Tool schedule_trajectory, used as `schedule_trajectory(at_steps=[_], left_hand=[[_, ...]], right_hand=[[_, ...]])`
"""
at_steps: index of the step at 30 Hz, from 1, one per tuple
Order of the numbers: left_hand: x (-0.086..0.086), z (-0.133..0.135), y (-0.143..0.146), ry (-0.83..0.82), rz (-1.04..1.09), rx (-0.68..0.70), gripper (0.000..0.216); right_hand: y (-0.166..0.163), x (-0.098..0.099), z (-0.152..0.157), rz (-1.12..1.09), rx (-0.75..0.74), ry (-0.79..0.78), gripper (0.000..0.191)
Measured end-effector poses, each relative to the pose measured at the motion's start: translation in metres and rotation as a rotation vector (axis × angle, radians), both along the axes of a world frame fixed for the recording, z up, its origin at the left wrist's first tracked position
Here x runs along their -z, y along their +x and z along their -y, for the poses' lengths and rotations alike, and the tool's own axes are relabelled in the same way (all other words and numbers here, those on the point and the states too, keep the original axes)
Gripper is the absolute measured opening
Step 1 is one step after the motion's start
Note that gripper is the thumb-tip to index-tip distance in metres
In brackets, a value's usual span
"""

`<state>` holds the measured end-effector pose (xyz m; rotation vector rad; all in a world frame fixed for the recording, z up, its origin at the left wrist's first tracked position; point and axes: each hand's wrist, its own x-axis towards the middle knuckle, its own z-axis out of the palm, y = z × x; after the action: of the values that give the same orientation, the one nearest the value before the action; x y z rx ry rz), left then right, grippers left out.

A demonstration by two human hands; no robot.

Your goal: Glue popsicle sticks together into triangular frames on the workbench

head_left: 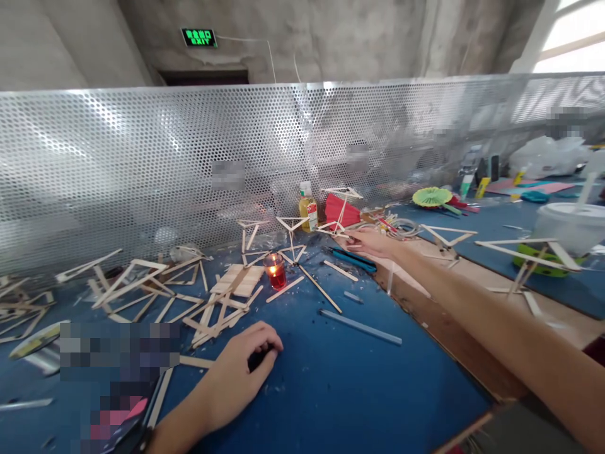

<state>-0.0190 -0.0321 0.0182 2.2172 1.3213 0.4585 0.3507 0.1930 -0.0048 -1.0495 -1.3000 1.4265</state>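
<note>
My left hand (241,372) rests low on the blue table top (331,391), fingers curled over a small dark object that I cannot name. My right hand (371,243) is stretched far forward, its fingers pinched on a wooden stick frame (341,211) that stands by the mesh screen. A lit red candle in a glass (276,271) stands between the two hands. A pile of flat wooden sticks and stick triangles (222,302) lies just beyond my left hand. A blue cutter knife (352,257) lies under my right wrist.
A perforated metal screen (142,170) walls off the table's far side. More stick triangles (524,249), a glue bottle (307,208), red paper (343,211), a green paper fan (431,197) and a white tub (574,224) lie to the right. A glue stick (360,326) lies mid-table.
</note>
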Motion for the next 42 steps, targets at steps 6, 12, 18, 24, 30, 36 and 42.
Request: schedule_trajectory(at_steps=[6, 12, 18, 24, 30, 36, 42], left_hand=[[-0.001, -0.001, 0.0, 0.007, 0.001, 0.006, 0.018], [0.0, 0.0, -0.001, 0.013, 0.005, 0.011, 0.019], [0.003, 0.0, -0.002, 0.023, 0.013, 0.02, 0.019], [0.003, -0.001, -0.003, 0.021, 0.009, 0.016, 0.017], [0.004, 0.0, -0.003, 0.023, 0.007, 0.023, 0.017], [0.003, 0.001, -0.001, 0.027, 0.027, 0.011, 0.018], [0.002, 0.0, -0.001, 0.017, 0.011, 0.006, 0.017]], right_hand=[[-0.003, 0.005, -0.001, 0.044, -0.019, -0.05, 0.018], [-0.003, 0.014, -0.006, 0.114, 0.052, -0.018, 0.02], [-0.007, 0.014, -0.014, 0.289, -0.018, -0.057, 0.029], [-0.014, 0.009, -0.023, 0.442, -0.064, -0.103, 0.035], [-0.009, 0.008, -0.031, 0.507, -0.096, -0.094, 0.032], [-0.003, 0.008, -0.041, 0.583, -0.095, -0.102, 0.028], [-0.006, 0.013, -0.047, 0.732, 0.025, -0.045, 0.026]])
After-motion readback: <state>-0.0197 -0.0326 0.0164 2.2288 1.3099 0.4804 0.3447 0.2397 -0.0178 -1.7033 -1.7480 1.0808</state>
